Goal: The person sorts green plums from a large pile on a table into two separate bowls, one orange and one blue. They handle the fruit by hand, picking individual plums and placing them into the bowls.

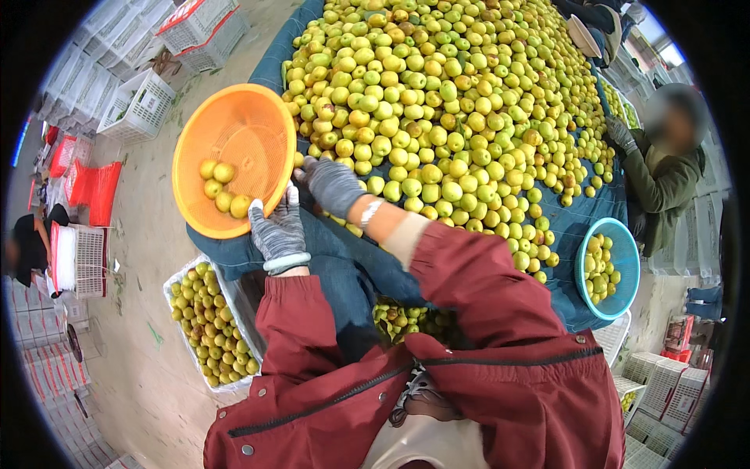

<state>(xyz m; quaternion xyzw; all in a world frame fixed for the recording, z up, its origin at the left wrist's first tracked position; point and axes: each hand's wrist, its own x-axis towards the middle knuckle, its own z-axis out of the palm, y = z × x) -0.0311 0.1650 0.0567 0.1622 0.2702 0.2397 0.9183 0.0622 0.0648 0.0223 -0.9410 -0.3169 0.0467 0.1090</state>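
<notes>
An orange plastic mesh basket [240, 129] tilts at the left edge of the blue cloth, with several yellow-green fruits [223, 172] low inside it. My left hand [280, 228], in a grey knit glove, grips the basket's lower right rim, thumb at the edge. My right hand [333, 185], gloved too and with a band at the wrist, reaches just right of the basket at the near left corner of a large heap of fruit [451, 117]. Its fingers are bent and partly hidden, with a fruit beside the fingertips; whether it holds one I cannot tell.
A lined crate full of fruit [214, 328] stands on the floor at the lower left. A light-blue basket of fruit [608, 234] sits at the cloth's right edge, near a co-worker [662, 164] reaching to the heap. White crates [143, 108] stand at upper left; more fruit [404, 319] lies below the cloth.
</notes>
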